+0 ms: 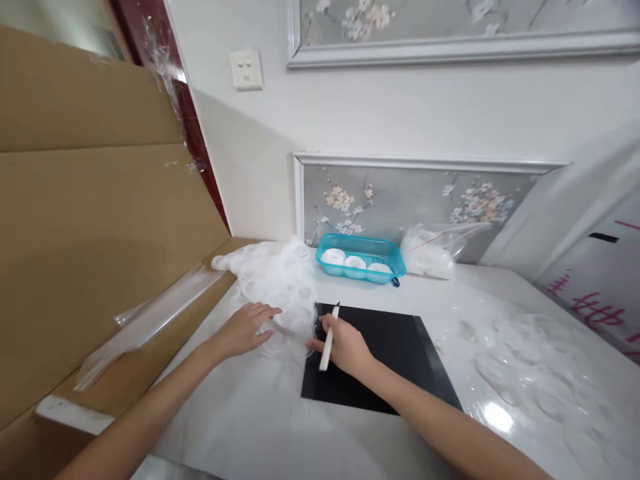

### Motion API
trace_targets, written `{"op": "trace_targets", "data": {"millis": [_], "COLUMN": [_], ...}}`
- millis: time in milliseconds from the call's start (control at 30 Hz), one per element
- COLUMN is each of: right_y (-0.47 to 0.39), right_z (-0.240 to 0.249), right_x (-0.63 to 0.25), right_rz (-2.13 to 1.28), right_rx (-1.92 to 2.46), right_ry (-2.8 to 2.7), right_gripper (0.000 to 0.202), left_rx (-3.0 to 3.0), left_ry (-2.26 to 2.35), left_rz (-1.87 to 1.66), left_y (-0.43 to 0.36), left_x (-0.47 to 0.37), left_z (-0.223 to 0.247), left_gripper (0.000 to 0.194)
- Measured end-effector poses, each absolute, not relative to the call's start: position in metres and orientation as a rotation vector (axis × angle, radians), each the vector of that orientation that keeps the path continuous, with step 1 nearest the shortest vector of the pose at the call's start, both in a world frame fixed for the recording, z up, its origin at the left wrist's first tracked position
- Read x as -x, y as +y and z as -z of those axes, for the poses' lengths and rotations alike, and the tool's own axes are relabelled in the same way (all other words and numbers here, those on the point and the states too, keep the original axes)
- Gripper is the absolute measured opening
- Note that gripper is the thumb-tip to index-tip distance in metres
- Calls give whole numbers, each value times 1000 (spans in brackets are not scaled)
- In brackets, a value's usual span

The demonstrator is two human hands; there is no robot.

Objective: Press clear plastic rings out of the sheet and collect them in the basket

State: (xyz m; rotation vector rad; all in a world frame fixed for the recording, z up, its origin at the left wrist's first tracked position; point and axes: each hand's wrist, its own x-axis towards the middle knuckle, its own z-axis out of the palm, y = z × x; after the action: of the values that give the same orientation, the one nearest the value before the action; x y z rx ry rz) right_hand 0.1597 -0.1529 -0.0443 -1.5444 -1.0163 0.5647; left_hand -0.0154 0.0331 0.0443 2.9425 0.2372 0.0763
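My left hand [247, 328] reaches over the near edge of a pile of clear and white round pieces [275, 273], its thumb and fingers apart. My right hand [345, 343] is closed around a white pen-like tool [329, 341] with a dark tip, above the left part of a black mat [395, 347]. The fingertips of that hand are near the round pieces at the mat's left edge; whether they touch one is too blurred to tell.
Behind the mat stands a blue basket [360, 257] with white rolls, beside a clear bag [430, 253] of white material. Clear round pieces [535, 367] spread at the right. Cardboard [90, 233] and plastic sleeves [155, 317] are at the left.
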Motion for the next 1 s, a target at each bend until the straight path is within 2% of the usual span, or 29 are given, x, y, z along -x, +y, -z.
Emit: {"op": "trace_targets", "data": {"millis": [133,233,333,433,467,500,600,633,667,767,1000], "right_y": [-116,-90,-67,-48,-42,-37,-25,-21,-16,5,97], "right_z": [46,25,-17,-64,-78,-90,-115,-121,-126,-142,-205], "right_x": [-157,-165,-181,-199,-204,-209,-220,-223,-227,-239,-258], "right_rz": [-449,-375,-144,-11,34,85,207,221,225,208,334], "right_rx": [1650,1567,1461,1422,1436,1482,1755,1837,1901,2017,1828], "right_ry": [-1148,-1150,-1068,-1053,-1056,-1073,-1202,-1249,-1287,-1329,-1196], "right_gripper": [45,42,37,37,37,37,27,22,17,8,17], "left_rx": [-2937,-2897,-2807,-2869,-2919,-2964,-3029,-3036,-3038,-3029,-2685], "left_ry": [320,507,679,616,568,527,476,475,475,430,105], "left_rz": [-121,-153,-187,-116,-62,-2,129,143,148,150,31], "left_y": [23,25,31,29,27,24,19,19,19,16,-16], "left_x": [2,-4,-5,-1,1,2,2,1,-1,-1,35], "left_z": [-37,-24,-15,-10,-7,-4,8,11,12,4,-52], "left_gripper": [39,51,78,108,107,97,43,29,23,24,12]}}
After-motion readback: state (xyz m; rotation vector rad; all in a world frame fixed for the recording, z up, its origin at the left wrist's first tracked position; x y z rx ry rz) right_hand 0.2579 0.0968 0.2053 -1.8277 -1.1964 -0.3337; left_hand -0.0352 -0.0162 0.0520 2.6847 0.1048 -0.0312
